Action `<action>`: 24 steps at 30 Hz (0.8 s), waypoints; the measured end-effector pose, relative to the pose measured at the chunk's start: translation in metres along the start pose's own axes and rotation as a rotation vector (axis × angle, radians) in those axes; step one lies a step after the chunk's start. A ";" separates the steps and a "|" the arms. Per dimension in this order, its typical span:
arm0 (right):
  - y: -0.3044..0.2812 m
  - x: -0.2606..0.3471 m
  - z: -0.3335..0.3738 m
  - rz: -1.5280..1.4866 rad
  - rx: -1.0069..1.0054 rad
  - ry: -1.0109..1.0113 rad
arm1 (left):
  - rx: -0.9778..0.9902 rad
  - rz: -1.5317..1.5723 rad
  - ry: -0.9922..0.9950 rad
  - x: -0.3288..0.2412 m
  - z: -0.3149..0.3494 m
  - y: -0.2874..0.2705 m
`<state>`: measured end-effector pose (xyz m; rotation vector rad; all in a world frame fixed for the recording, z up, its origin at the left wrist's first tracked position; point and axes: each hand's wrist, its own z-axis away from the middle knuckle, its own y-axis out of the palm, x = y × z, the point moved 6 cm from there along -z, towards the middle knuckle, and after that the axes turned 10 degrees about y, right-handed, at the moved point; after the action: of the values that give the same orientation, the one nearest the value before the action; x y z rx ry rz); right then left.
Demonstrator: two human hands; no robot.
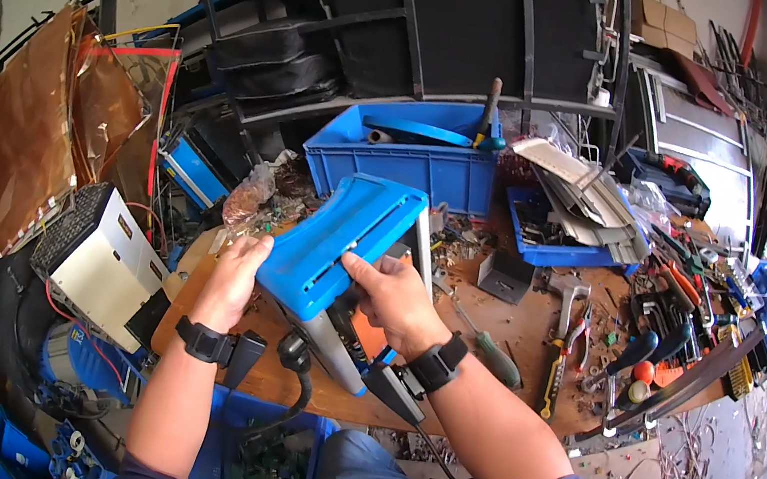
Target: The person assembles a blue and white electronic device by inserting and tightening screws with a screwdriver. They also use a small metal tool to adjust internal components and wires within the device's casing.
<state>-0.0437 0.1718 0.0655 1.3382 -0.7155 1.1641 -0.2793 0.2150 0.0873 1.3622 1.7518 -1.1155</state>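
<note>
Tilted between my two hands is a device housing with a blue plastic cover (333,236) and grey metal sides. A long dark slot runs along the cover. My left hand (235,281) grips the cover's left edge, its fingers partly hidden behind it. At the right side my right hand (394,300) holds the housing, thumb pressed by the slot and fingers curled toward the frame. Below the cover, an orange part shows inside the frame. A thick black cable (301,393) with a connector hangs beneath the housing. Both wrists wear black straps with small modules.
On the wooden table (534,310) lie a hammer (567,301), a green-handled screwdriver (498,358), pliers and scattered debris. A blue crate (402,156) stands behind. A white box-shaped unit (101,258) is at left. Below the table, a blue bin (324,443) holds circuit boards.
</note>
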 end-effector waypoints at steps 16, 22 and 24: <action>-0.098 -0.085 0.121 0.892 -0.169 -0.185 | 0.212 -0.997 0.613 -0.098 0.082 0.074; -0.126 -0.110 0.155 0.898 -0.116 0.021 | 0.044 -1.034 0.617 -0.090 0.081 0.079; -0.131 -0.113 0.162 0.845 -0.080 0.028 | 0.012 -1.016 0.628 -0.087 0.077 0.078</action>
<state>0.0764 0.0098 -0.0598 0.9501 -1.3602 1.7771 -0.1830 0.1173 0.1118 0.8177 3.0800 -1.2289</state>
